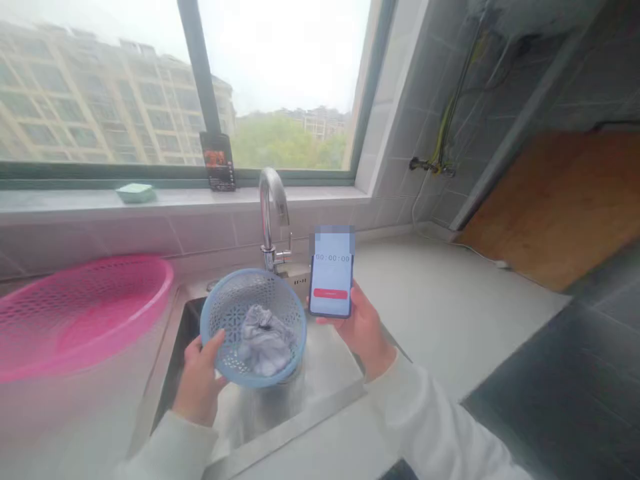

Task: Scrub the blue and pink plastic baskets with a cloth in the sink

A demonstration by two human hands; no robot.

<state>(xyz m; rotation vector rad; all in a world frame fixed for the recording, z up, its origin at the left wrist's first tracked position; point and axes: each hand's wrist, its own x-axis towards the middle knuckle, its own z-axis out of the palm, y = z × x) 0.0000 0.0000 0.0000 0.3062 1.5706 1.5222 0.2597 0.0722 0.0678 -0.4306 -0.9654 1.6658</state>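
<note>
Perforated blue plastic basket [216, 312] rests in the left hand [200, 381], its grip closed around the rim, above a steel sink [327, 380]. Crumpled grey cloth [265, 341] lies inside. Right hand [363, 328] grips an upright phone [331, 277] showing zeroed digits. Chrome faucet [270, 200] stands behind; pink basket [75, 313] sits left of the sink.

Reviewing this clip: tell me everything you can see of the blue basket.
The blue basket is a round, light-blue bowl of what looks like plastic, with a thicker rim and walls pierced in a pattern of small holes. It is tilted above the steel sink, gripped at its lower left by the left hand, its fingers on the rim. A crumpled grey cloth lies inside.
</note>
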